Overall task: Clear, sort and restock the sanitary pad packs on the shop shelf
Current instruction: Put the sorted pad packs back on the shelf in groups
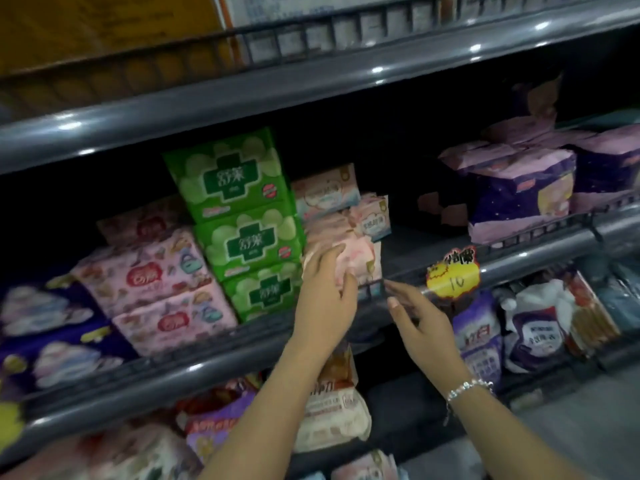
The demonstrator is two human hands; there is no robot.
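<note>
Pad pack (349, 261), soft crinkly pale-pink plastic, sits at the shelf's (207, 372) front edge with the left hand (325, 299) on it, fingers spread flat on its face, thumb at its lower right corner; grip probably loose, motion blur. Just left of those fingers, three boxy glossy green packs (242, 220) stacked. Right hand (420, 320) hovers right of the thumb, fingers relaxed and straight, holding nothing, beaded bracelet (467, 388) on the wrist. Yellow starburst price tag (452, 275) beyond its fingertips.
</note>
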